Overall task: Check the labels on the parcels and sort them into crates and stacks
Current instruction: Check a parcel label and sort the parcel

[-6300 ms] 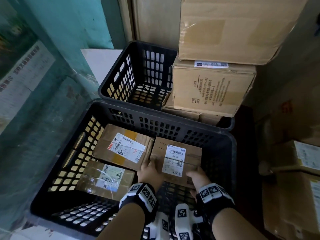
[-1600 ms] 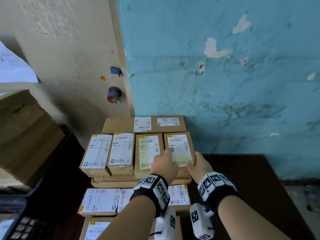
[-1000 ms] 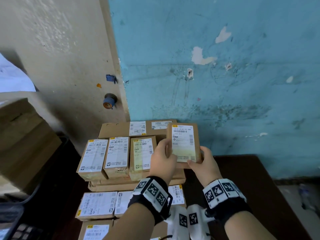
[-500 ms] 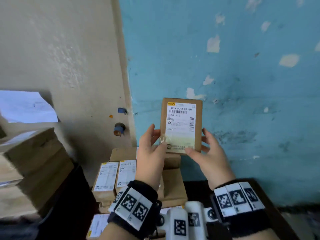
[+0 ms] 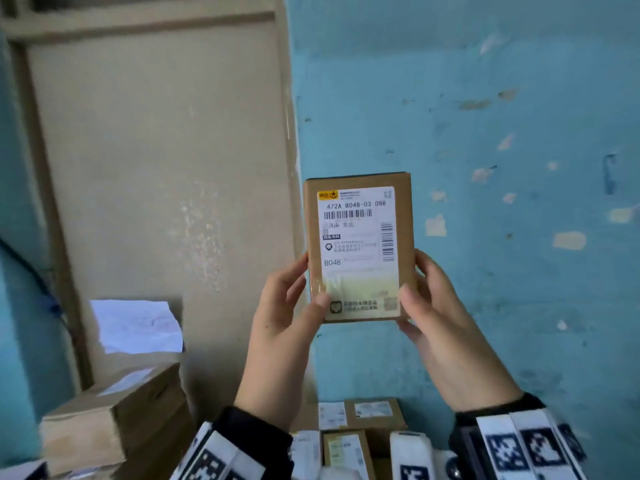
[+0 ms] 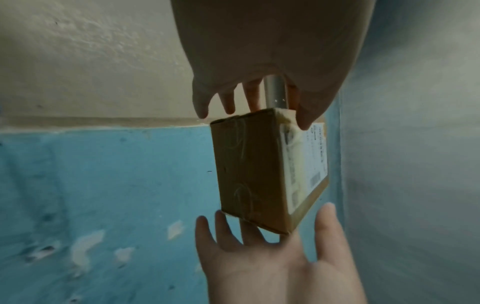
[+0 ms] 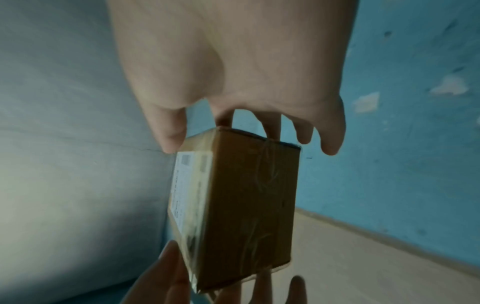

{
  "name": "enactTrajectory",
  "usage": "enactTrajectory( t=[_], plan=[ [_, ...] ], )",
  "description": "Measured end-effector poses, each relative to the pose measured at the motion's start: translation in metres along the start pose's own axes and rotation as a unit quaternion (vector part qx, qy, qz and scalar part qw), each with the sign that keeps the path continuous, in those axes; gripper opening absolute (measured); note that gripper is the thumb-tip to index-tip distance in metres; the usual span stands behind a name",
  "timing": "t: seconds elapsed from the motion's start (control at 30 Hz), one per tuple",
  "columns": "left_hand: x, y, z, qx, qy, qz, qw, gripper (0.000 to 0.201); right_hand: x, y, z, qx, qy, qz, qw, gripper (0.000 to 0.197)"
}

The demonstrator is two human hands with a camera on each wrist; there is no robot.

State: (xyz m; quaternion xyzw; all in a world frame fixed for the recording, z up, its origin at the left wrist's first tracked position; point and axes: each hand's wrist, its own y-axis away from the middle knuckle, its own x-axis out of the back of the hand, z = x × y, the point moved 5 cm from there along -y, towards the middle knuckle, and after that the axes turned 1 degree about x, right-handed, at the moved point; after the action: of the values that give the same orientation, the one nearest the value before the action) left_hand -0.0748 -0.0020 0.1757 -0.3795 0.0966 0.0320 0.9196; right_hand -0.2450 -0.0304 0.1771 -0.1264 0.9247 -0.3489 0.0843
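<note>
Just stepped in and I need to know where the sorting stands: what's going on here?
A person holds one small cardboard parcel up in front of a blue wall, label facing them. The left hand and the right hand each grip a lower side edge. The label reads 472A B048-03 088, so this looks like the label check. More labelled parcels lie stacked below, and a larger box sits to the left.

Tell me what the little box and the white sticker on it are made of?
The little box looks like brown cardboard: matte, with folded edges, and shiny clear tape over its side. The white sticker looks like printed paper with black barcodes and a yellow logo; its lower part shines, perhaps under tape. The left hand and right hand hold the box up by its sides.
</note>
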Motion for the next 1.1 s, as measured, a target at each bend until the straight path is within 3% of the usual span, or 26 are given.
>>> enactTrajectory(
  t=[0.13, 0.27, 0.63, 0.73, 0.87, 1.0, 1.1],
  plan=[
    [-0.007, -0.004, 0.035, -0.041, 0.035, -0.053, 0.997, 0.066, -0.016, -0.004, -0.029, 0.016, -0.031, -0.028, 0.999, 0.064],
    [-0.012, -0.007, 0.056, -0.073, -0.001, -0.069, 0.995, 0.066, -0.018, -0.006, -0.047, 0.042, -0.045, 0.000, 0.998, 0.071],
    [-0.013, 0.012, 0.045, -0.033, 0.020, -0.052, 0.998, 0.069, -0.022, 0.011, -0.038, -0.011, -0.050, -0.032, 0.998, 0.095],
    [-0.007, 0.018, 0.039, -0.008, 0.019, -0.043, 0.999, 0.063, -0.022, 0.016, -0.031, -0.023, -0.022, -0.033, 0.999, 0.090],
    [-0.001, 0.026, 0.032, 0.002, 0.012, -0.012, 1.000, 0.069, -0.023, 0.021, -0.021, -0.022, -0.014, -0.018, 0.999, 0.067],
    [0.004, 0.032, 0.024, 0.007, 0.013, 0.027, 1.000, 0.055, -0.024, 0.026, -0.016, -0.013, 0.002, -0.009, 1.000, 0.064],
    [0.005, 0.035, 0.024, 0.013, 0.001, 0.021, 1.000, 0.056, -0.025, 0.028, -0.017, -0.014, 0.013, -0.008, 1.000, 0.064]
  ],
)
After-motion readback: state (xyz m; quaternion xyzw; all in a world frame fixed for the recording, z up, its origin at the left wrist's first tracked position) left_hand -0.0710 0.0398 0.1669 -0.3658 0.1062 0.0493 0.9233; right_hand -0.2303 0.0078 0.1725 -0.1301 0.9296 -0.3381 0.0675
